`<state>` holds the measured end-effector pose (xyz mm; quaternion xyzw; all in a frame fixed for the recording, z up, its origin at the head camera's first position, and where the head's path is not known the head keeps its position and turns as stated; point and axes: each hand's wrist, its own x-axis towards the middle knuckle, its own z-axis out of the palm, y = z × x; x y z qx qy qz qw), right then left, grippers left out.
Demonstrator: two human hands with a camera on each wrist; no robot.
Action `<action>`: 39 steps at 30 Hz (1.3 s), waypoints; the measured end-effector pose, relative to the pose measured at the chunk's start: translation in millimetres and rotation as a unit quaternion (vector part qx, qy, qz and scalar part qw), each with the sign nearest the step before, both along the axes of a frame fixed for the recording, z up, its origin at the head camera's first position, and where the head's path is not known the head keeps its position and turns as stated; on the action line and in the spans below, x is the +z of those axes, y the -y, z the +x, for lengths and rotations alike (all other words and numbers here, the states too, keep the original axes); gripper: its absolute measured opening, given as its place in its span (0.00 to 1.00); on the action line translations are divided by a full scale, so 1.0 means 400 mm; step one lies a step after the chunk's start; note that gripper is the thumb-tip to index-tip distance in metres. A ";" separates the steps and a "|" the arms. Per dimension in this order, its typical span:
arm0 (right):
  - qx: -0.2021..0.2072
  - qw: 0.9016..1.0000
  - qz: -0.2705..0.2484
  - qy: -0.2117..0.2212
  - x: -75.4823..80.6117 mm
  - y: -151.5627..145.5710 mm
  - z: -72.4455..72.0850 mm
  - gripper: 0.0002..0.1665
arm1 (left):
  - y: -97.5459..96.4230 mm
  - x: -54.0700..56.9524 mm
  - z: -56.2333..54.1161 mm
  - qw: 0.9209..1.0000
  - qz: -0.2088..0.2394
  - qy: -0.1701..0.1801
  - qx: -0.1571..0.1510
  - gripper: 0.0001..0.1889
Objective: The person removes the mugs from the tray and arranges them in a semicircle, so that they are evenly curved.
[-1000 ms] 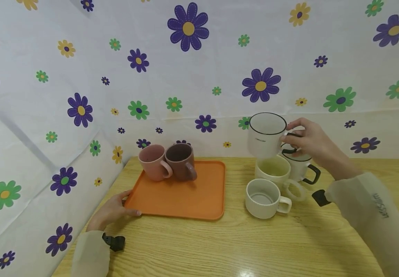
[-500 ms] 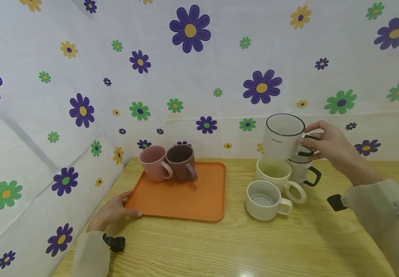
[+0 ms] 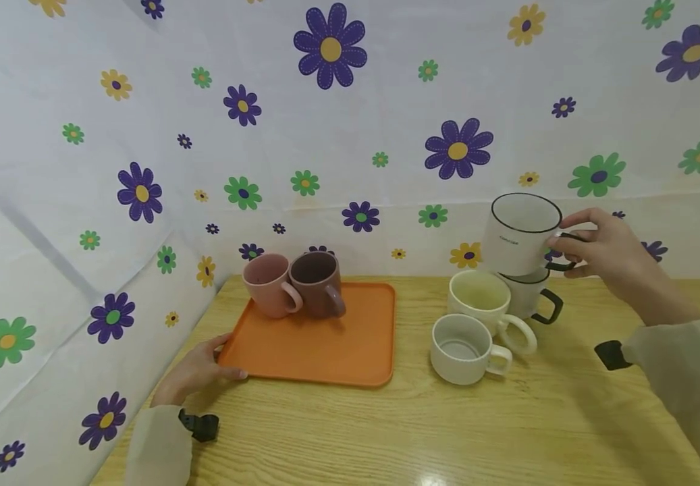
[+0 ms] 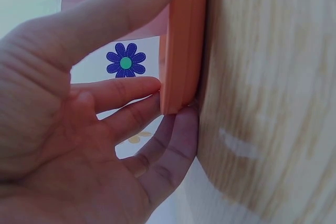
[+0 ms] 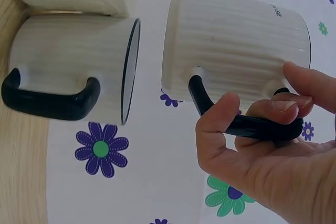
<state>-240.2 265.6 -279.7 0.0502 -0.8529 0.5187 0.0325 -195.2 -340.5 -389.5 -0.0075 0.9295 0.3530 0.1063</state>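
My right hand [image 3: 613,256] holds a white mug [image 3: 516,239] with a black rim by its black handle, above the tabletop at the right. In the right wrist view the fingers curl around that handle [image 5: 257,127]. A second white mug [image 5: 58,51] with a black handle stands just beneath, partly hidden in the head view. My left hand [image 3: 194,371] grips the near-left corner of an orange tray [image 3: 350,344], thumb along the front edge and fingers at the left side. On the tray a pink mug [image 3: 269,290] and a brown mug [image 3: 313,290] stand touching.
A pale yellow mug [image 3: 477,304] with a ring handle stands right of the tray. In front of it is a low off-white cup [image 3: 460,358]. All rest on a wooden table [image 3: 337,439]. Flowered white cloth [image 3: 386,101] rises behind and at the left.
My right hand has carried the white mug to the right, from above the yellow mug to above the second black-rimmed mug. The left hand and the tray have stayed in place.
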 end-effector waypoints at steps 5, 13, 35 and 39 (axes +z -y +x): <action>-0.006 1.000 0.010 0.001 -0.005 -0.026 0.002 0.23 | -0.001 0.001 0.000 1.000 0.002 -0.006 -0.003 0.51; -0.032 0.999 0.014 -0.002 -0.012 -0.052 0.010 0.20 | 0.003 -0.003 0.004 1.000 0.009 -0.015 -0.009 0.51; -0.089 0.996 0.017 -0.021 -0.054 -0.106 0.033 0.16 | 0.001 -0.004 0.004 1.000 -0.005 -0.001 0.000 0.52; -0.103 0.994 0.005 -0.032 -0.058 -0.110 0.035 0.11 | 0.004 -0.004 -0.001 1.000 -0.003 -0.009 -0.002 0.51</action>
